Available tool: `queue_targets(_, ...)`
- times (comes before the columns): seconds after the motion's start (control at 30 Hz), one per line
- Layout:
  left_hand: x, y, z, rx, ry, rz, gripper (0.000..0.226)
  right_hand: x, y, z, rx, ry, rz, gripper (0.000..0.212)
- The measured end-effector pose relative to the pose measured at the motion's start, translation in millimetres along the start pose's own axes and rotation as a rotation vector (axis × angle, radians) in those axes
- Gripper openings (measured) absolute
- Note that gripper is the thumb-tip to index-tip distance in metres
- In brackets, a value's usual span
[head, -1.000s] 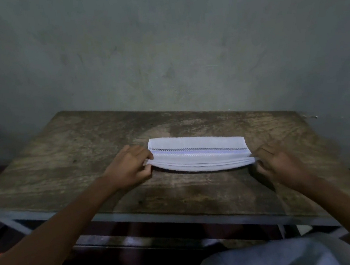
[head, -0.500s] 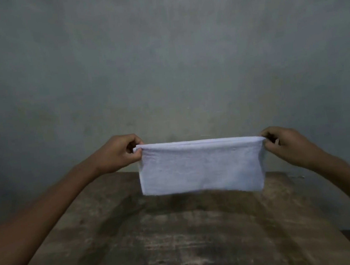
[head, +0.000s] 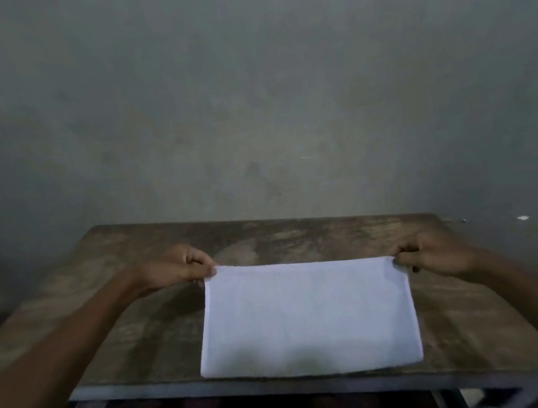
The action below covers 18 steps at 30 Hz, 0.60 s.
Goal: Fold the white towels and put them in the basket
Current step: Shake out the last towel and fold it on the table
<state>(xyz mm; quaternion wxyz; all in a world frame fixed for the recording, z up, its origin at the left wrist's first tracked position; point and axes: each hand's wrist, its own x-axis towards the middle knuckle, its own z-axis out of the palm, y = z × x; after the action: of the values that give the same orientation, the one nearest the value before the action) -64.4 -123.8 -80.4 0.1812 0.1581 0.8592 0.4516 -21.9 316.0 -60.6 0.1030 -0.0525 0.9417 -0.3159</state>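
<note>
1. The left hand (head: 174,270) pinches one top corner of the towel (head: 307,317) and the right hand (head: 434,257) pinches the other. Both have fingers curled tight on the cloth, and the top edge runs straight between them.
2. The towel sits over the near half of the table (head: 135,336), with its lower edge right at the table's near rim. From here I can't tell whether it lies flat on the wood or hangs just above it.
3. What worries me is that rim. If the towel is set down this close to it, the lower edge could slide off the table and drag the rest after it.
4. If one pinch lets go before the other, the layers would likely skew and the next fold would come out crooked.
5. Only the two corners toward the middle of the table are held. The rest of the cloth spreads from the pinches toward the near rim, and the lower corners are free.
6. I see no basket on or beside the table.
</note>
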Motion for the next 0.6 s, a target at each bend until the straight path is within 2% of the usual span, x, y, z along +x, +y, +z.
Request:
queue_targets(0.1, 26, -44, 24, 0.086, -0.026, -0.123, 0.016, 16, 16, 30, 0.052, -0.029, 0.060, 0.015)
queue_targets(0.17, 43, -66, 37, 0.140, 0.038, -0.150, 0.013, 28, 26, 45, 0.115, 0.007, 0.104, 0.011)
queue_targets(0.27, 66, -74, 52, 0.156, 0.178, -0.148, 0.010, 58, 48, 58, 0.083, 0.030, 0.155, 0.009)
queue_targets(0.5, 100, -61, 62, 0.273, 0.367, -0.195, 0.020, 110, 63, 76, -0.066, 0.198, 0.200, 0.012)
queue_targets(0.6, 99, -52, 82, 0.501, 0.576, -0.094, 0.037, 113, 42, 95, -0.352, 0.437, 0.191, 0.016)
